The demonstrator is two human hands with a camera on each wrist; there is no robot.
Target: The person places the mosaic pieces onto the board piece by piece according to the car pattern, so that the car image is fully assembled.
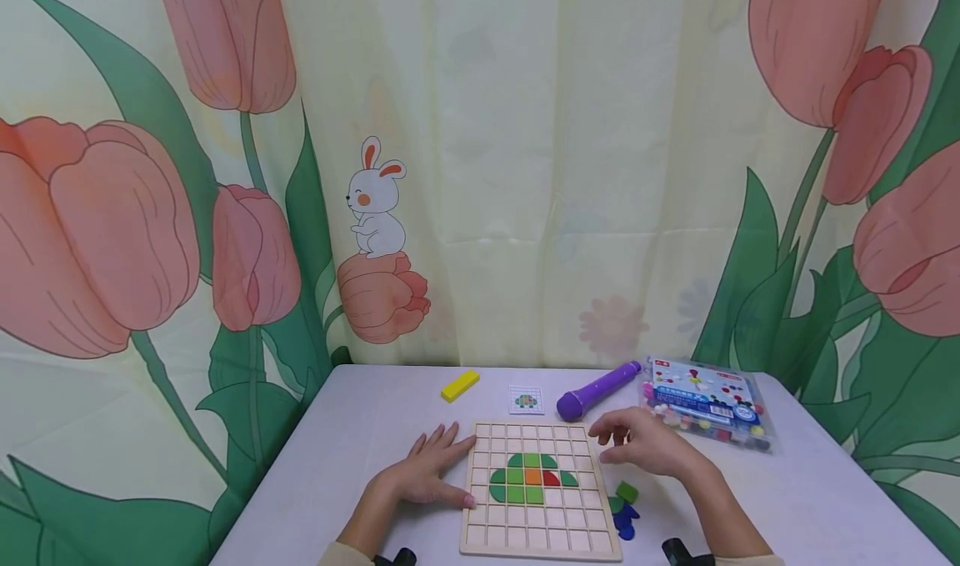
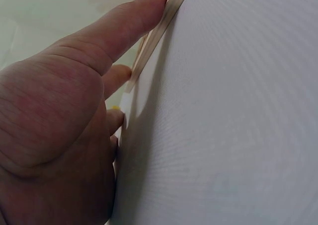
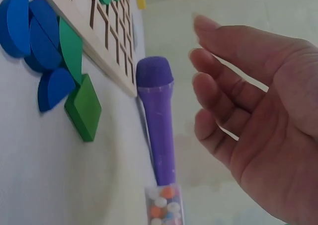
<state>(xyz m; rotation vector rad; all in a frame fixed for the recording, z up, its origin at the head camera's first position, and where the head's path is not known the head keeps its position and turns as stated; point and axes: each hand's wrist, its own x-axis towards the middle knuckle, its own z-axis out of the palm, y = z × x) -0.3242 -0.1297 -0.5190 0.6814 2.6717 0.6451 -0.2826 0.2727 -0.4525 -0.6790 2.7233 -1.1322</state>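
A: Left hand (image 1: 429, 470), status?

B: It lies flat on the desk (image 1: 360, 458) at lower centre of the head view, fingers spread and straight. The thumb presses against the left edge of the wooden grid board (image 1: 536, 541). The left wrist view confirms this: a fingertip (image 2: 149, 6) touches the board's edge (image 2: 159, 29) at the top of that frame. It grips nothing.

A: Right hand (image 1: 647, 445)?

B: It hovers above the board's upper right corner, fingers loosely bent and apart. The right wrist view shows the palm (image 3: 268, 101) empty, with no contact to any item.

A: Board location and contents?

B: It lies flat on the desk, lower centre of the head view, between the two hands. Green pieces (image 1: 525, 474) fill several middle cells, with one orange piece (image 1: 533, 476) at their centre and a red piece (image 1: 551, 478) just to its right.

A: Items nearby?

B: Loose blue pieces (image 1: 625, 520) and a green piece (image 1: 627, 492) lie just beside the board's right edge, below the right hand. A purple marker-shaped tool (image 1: 597, 391) lies above the board's upper right corner, tilted. A clear packet of coloured beads (image 1: 705, 401) sits to the right of it. A small pattern card (image 1: 526, 399) lies above the board's top edge; a yellow block (image 1: 460, 385) lies to the card's left. A tulip-printed curtain (image 1: 480, 166) with a rabbit hangs behind the desk.
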